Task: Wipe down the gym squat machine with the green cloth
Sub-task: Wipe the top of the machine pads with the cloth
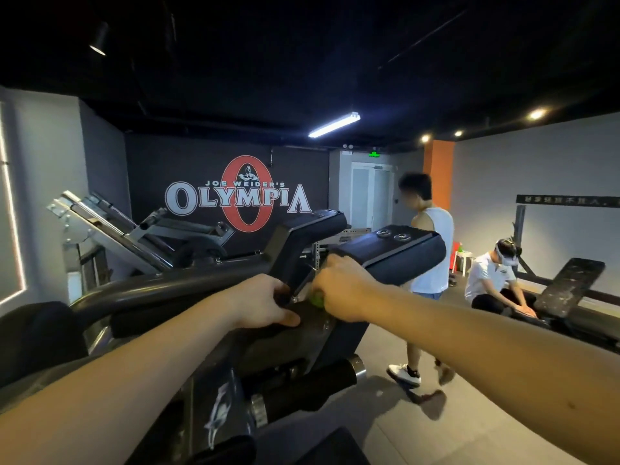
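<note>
The squat machine [302, 340] carries 2 black shoulder pads [399, 260], their long axes running away from the camera and rising toward the upper right. At their base sits the green cloth [317, 299], mostly hidden by the right hand [345, 292], which is curled round it. Just beside it, the left hand [261, 305] grips the dark frame.

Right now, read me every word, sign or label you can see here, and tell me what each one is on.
"JOE WEIDER'S": on the back wall mural.
"OLYMPIA": below it, same mural.
Green sign above the door: too small to read.
Dark banner on the right wall: characters blurred.
White decal on the squat machine: unreadable.
</note>
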Motion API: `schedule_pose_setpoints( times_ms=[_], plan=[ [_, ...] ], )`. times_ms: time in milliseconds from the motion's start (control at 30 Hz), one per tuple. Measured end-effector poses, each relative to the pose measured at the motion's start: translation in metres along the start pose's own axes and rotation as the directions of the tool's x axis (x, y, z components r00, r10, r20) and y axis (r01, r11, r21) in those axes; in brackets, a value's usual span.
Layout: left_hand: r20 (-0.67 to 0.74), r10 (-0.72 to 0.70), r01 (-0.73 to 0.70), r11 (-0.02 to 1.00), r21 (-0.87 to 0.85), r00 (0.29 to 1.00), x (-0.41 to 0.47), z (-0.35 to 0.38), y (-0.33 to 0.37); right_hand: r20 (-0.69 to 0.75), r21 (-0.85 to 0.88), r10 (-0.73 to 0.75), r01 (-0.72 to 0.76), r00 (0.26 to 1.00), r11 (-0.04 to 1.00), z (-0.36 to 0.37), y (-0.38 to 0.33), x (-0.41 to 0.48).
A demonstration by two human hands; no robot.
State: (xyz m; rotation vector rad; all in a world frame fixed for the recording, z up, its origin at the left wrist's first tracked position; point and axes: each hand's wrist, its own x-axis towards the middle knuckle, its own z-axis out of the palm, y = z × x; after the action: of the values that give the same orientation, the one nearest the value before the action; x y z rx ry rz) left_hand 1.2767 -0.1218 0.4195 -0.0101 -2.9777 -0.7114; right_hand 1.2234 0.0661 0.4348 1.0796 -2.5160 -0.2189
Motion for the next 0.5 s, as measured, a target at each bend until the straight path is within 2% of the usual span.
schedule_pose_setpoints(
  times_ms=[133,200,267,333,400,500],
  plan=[
    [0.013,-0.109,0.108,0.992,0.070,0.994,-0.023,-0.006,-0.020,-0.029,-0.041,0.072,-0.073,0.997,0.996,-0.005,-0.012,0.017],
    [0.047,-0.148,0.145,0.988,0.054,0.988,-0.032,-0.005,-0.027,0.044,-0.108,0.028,-0.024,0.999,0.994,0.002,-0.026,0.024],
    [0.041,-0.158,0.156,0.986,0.050,0.987,-0.036,-0.005,-0.031,0.123,-0.019,0.039,-0.037,0.992,0.999,0.010,-0.041,0.022],
    [0.021,-0.153,0.152,0.987,0.050,0.988,-0.036,-0.004,-0.034,0.190,0.185,0.074,-0.109,0.979,0.977,0.011,-0.046,0.013],
    [0.004,-0.138,0.137,0.989,0.054,0.990,-0.033,-0.003,-0.035,0.233,0.293,0.020,-0.090,0.972,0.952,0.010,-0.036,0.001],
    [-0.016,-0.124,0.125,0.990,0.071,0.992,-0.031,-0.003,-0.038,0.246,0.329,-0.101,0.015,0.964,0.944,0.016,-0.020,-0.010]
  ],
)
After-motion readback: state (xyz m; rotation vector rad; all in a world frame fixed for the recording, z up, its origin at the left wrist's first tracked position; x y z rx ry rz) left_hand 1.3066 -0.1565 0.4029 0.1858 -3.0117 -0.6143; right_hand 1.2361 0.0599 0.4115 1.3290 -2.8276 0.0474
